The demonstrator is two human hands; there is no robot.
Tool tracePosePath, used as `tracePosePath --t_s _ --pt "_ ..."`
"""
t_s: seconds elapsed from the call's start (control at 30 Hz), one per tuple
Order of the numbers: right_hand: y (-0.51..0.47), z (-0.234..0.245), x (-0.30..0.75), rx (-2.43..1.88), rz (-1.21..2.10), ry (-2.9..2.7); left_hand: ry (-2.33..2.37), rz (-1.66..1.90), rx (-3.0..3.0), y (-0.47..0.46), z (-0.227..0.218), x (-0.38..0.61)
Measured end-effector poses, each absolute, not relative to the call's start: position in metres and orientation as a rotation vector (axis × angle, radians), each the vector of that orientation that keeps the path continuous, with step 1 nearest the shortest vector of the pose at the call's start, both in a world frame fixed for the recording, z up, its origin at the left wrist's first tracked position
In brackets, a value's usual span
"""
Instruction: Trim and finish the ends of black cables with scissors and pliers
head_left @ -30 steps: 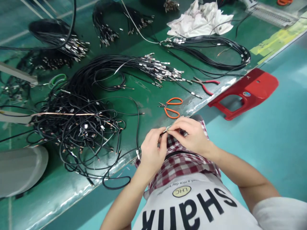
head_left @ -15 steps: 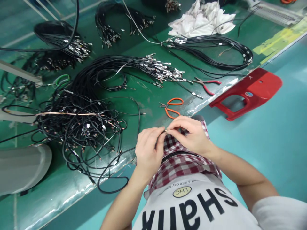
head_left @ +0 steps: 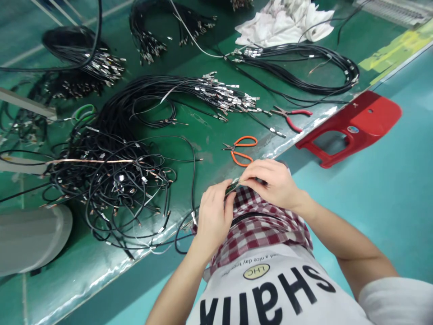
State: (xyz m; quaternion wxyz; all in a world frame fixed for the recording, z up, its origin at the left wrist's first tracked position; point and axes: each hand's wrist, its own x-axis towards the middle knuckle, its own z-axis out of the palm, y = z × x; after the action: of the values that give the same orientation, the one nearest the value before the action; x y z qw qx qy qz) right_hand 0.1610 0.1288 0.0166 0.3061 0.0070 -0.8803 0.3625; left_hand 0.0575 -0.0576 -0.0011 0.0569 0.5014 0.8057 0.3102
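Note:
My left hand [head_left: 213, 216] and my right hand [head_left: 270, 183] meet just off the near edge of the green table [head_left: 84, 266], above my checked shirt. Both pinch the end of one thin black cable [head_left: 184, 223]; its loop hangs down over the table edge to the left of my left hand. The right fingertips close on a small metal piece at the cable's tip [head_left: 237, 183]. A tangled heap of short black cables with metal ends [head_left: 111, 180] lies on the table left of my hands.
Orange scissors [head_left: 241, 150] lie just beyond my hands, red-handled pliers [head_left: 292, 118] further back. Bundles of terminated cables [head_left: 216, 95] and a large coil [head_left: 304, 67] fill the middle and back. A white cloth [head_left: 284, 22] is at the rear. A red plastic stool [head_left: 352, 128] stands right.
The hanging cable loop has been drawn up and is shorter. My left hand shifted slightly right and both hands stay pinched on the cable end.

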Motion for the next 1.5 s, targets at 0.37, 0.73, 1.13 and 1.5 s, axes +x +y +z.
tracePosePath --t_s 0.37,0.73,1.13,1.5 --pt "0.117 0.017 0.17 -0.046 1.041 -2.198 2.033 1.404 0.931 -0.046 0.021 0.068" --pt "0.099 0.0 0.172 -0.182 0.942 -2.214 2.083 1.489 0.792 -0.046 0.019 0.075" --pt "0.085 0.003 0.15 -0.45 1.913 -1.637 2.148 1.459 0.884 -0.049 0.016 0.075" --pt "0.068 0.002 0.147 -0.498 2.512 -1.078 1.889 1.615 0.643 -0.041 0.021 0.078"
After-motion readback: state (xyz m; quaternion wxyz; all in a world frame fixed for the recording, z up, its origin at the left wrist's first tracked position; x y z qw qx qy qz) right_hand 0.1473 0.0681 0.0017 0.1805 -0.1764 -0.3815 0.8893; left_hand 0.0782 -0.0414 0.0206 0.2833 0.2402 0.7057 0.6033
